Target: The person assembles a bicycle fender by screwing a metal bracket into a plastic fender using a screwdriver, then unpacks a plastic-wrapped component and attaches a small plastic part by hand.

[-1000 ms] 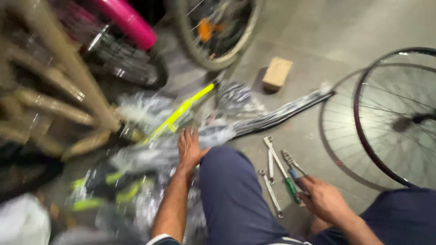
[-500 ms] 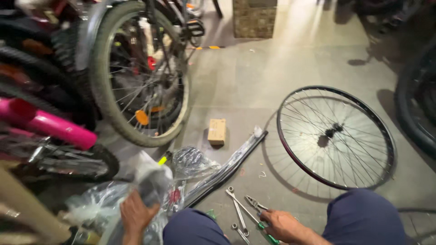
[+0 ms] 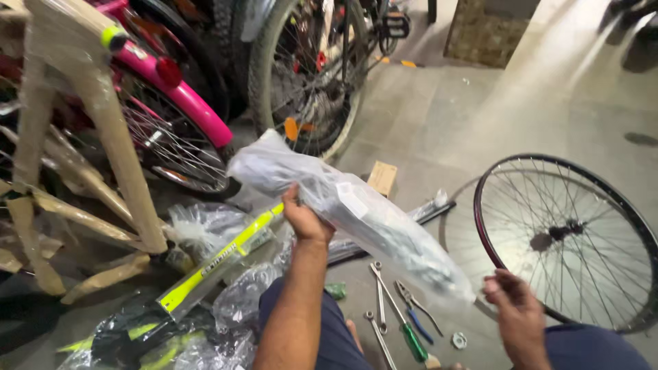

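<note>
The person's left hand (image 3: 305, 220) grips a long part wrapped in clear plastic (image 3: 356, 216), fingers clenched around it about a third of the way along from its upper end. The wrapped part is held up off the floor (image 3: 480, 116), and its long axis runs on a slant from the upper left, near the tyre of a standing bicycle wheel (image 3: 305, 75), down to the lower right, where the loose tail of the plastic ends just beside the right hand (image 3: 517, 315). That right hand is half curled with the fingers bent; whether it actually pinches the plastic tail cannot be told. Below the wrapped part, between the person's knees, a few tools lie on the floor: spanners (image 3: 379, 301), a green-handled screwdriver (image 3: 411, 339) and blue-handled pliers (image 3: 415, 312). To the right a bare spoked wheel (image 3: 569, 236) lies flat on the floor. To the left a yellow-green frame tube (image 3: 219, 257) lies among crumpled plastic wrapping, beside a frame bound in brown paper (image 3: 103, 130) and a pink bicycle (image 3: 178, 92). A small cardboard box (image 3: 382, 178) sits on the floor behind the wrapped part. The floor is smooth grey concrete, lit brightly toward the upper right, where a stone-faced pillar (image 3: 490, 31) stands.
</note>
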